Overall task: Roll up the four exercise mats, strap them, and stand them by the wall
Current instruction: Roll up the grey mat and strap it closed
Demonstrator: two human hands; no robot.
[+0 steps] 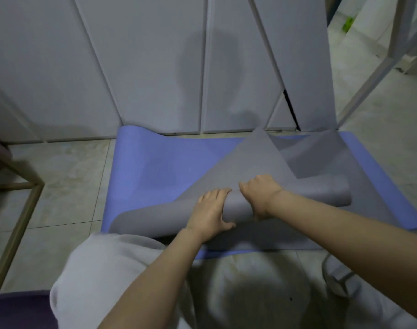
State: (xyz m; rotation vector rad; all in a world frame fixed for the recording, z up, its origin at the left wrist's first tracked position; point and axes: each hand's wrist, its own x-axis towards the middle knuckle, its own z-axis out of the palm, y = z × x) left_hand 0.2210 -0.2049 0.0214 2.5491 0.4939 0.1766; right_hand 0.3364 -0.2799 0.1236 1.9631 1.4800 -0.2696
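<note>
Grey mat (246,162) part-rolled on a blue mat (150,167).
Left hand (211,211) and right hand (259,195) both grip the roll; the blue mat's far edge meets the cabinet doors (155,67).

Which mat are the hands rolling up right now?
The grey mat; the left hand and right hand grip its roll, while the blue mat lies spread out beneath it.

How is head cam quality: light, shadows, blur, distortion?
Head view: dim, flat light; a soft shadow on the wall panels; wide-angle lens splays the panel seams; slightly soft overall, but left hand and right hand on the grey mat read clearly.
</note>
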